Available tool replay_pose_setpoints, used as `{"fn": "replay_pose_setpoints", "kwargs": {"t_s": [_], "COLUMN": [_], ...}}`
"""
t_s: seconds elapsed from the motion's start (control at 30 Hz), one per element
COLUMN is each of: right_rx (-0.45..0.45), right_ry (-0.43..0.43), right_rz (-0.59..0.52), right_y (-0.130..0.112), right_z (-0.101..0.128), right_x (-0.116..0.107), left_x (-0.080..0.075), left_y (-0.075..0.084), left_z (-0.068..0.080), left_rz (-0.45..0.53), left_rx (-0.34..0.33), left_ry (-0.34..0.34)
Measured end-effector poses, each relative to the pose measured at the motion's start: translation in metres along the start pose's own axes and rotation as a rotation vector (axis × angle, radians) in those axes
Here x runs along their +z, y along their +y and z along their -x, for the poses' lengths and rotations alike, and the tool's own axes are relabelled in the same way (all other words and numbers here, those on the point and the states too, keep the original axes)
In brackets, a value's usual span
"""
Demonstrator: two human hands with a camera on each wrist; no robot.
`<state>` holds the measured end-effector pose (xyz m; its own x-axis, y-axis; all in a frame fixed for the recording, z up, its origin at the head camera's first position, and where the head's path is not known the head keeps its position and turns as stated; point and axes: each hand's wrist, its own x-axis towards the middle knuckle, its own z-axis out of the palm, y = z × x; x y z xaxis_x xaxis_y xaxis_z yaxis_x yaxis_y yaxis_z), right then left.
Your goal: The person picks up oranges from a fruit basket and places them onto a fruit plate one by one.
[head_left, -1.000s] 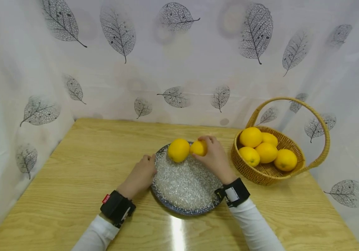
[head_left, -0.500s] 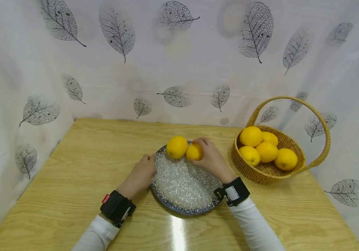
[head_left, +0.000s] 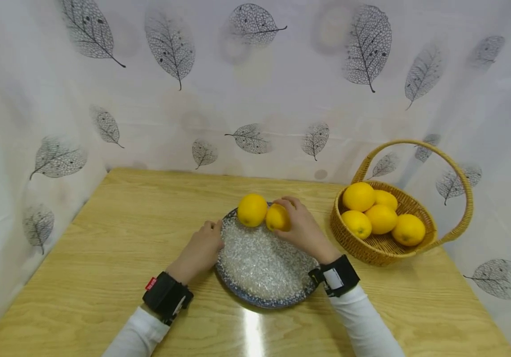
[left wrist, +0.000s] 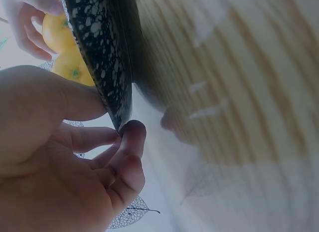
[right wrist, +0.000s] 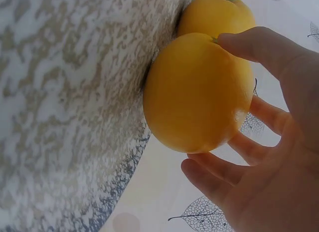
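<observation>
A speckled grey-white plate [head_left: 264,267] with a dark blue rim lies on the wooden table. My left hand [head_left: 201,245] pinches its left rim; in the left wrist view, the thumb [left wrist: 75,100] lies on the upper side and fingertips are at the edge. At the far side of the plate, my right hand [head_left: 302,225] holds an orange [right wrist: 197,97], thumb near its stem end and fingers curled about the other side. This orange rests against the plate surface. Touching it on the left is another orange [head_left: 252,210], also at the plate's far rim.
To the right of the plate stands a wicker basket [head_left: 362,250] with a tall arched handle [head_left: 462,193]. Several oranges [head_left: 380,219] sit inside it. A white leaf-print curtain [head_left: 273,89] hangs behind the table [head_left: 148,208].
My right hand has brought its orange slightly left and nearer to me on the plate. The other orange has shifted a little left and away. The left hand has stayed at the rim.
</observation>
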<state>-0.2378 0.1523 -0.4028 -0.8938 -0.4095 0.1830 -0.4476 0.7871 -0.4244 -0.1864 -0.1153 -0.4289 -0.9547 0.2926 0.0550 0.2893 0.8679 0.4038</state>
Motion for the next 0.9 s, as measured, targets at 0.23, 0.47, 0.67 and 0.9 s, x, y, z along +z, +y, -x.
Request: {"fn": "replay_pose_setpoints", "kwargs": {"t_s": [0.23,0.47,0.67,0.9], "right_rx": [-0.002,0.014,0.02,0.031], "right_ry": [0.003,-0.017,-0.029,-0.048], "right_rz": [0.024,0.031,0.044,0.044], "right_y": [-0.001,-0.004,-0.006,-0.008], "right_z": [0.001,0.004,0.006,0.007], "right_x": [-0.005,-0.008,-0.01,-0.014], "left_x": [0.0,-0.001,-0.003,-0.003], "left_y": [0.001,0.003,0.006,0.007], "left_z": [0.0,0.001,0.003,0.002], "left_rz": [0.002,0.007,0.018,0.018], "left_rx": [0.006,0.009,0.004,0.008], "left_ry": [0.011,0.003,-0.002,-0.003]}}
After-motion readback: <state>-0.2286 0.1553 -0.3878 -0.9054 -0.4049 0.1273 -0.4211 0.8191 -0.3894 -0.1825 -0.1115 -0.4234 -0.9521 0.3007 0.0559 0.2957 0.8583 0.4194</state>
